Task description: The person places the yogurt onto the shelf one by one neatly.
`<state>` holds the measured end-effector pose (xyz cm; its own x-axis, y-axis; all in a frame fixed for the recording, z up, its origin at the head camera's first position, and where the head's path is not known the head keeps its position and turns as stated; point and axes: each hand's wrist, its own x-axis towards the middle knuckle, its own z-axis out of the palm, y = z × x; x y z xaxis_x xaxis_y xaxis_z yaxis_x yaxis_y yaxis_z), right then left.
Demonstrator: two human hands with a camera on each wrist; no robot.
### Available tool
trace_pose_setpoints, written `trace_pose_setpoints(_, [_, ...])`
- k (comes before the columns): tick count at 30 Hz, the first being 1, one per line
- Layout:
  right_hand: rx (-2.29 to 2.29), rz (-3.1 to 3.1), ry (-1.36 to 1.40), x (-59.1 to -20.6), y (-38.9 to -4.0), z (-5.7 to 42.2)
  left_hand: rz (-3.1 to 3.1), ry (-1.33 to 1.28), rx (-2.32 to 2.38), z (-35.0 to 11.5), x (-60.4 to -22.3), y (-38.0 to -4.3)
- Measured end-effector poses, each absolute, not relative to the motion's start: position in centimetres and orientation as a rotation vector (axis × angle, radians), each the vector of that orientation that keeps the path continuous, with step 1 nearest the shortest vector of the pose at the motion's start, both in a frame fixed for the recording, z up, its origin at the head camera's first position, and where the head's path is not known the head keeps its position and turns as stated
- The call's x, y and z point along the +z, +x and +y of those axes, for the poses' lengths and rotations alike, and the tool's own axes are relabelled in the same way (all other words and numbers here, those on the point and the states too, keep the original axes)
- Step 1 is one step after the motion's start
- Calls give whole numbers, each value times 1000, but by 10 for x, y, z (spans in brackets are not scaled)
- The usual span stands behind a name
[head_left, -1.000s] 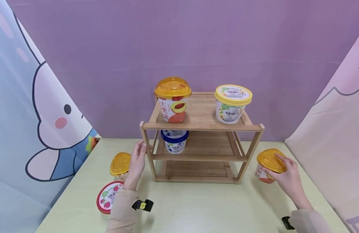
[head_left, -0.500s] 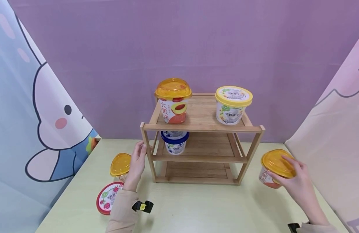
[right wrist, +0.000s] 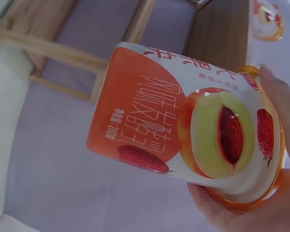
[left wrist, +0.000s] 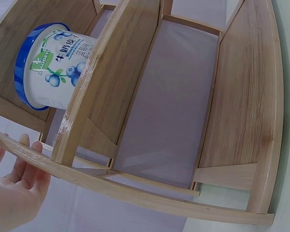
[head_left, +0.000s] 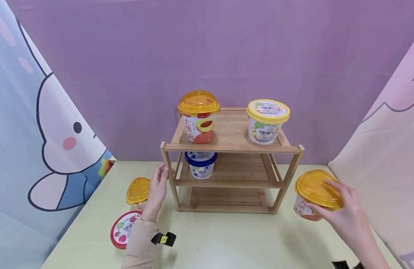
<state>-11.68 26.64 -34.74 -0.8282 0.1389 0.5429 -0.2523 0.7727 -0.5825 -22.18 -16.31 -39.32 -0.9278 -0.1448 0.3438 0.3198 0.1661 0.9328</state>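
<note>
My right hand (head_left: 349, 213) grips a yogurt cup (head_left: 305, 207) by its domed orange lid, off the table to the right of the shelf. Peach and strawberry pictures show on this cup in the right wrist view, its base toward the wooden shelf. My left hand (head_left: 158, 185) holds the left front post of the three-tier wooden shelf (head_left: 240, 147), fingers round the wood. On the top tier stand another orange-lidded yogurt cup (head_left: 199, 117) at left and a yellow-lidded tub (head_left: 267, 121) at right. Blue-lidded tubs (head_left: 201, 170) are stacked at left on the middle tier.
Left of the shelf, a second orange-lidded cup (head_left: 139, 190) and a red-lidded tub (head_left: 124, 228) stand on the pale table (head_left: 227, 239), partly behind my left arm. A purple cloth (head_left: 133, 93) hangs behind, with printed cloths at both sides.
My right hand has lifted the orange-lidded yogurt cup off the table, first toward me and to the right, then slightly back left. The left hand stays on the shelf post.
</note>
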Motion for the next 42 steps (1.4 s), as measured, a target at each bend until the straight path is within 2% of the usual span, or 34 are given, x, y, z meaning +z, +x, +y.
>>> trace_pose_setpoints(16, [995, -2288, 372, -336, -126, 217, -2100, -157, -1871, -163, -389, -220])
trace_pose_setpoints(26, [1065, -2354, 419, -332, -144, 195, -2078, -164, -1847, -162, -390, -221])
trace_pose_setpoints(42, [1102, -2448, 401, -330, -176, 185, -2084, -164, -1840, -163, -391, -221])
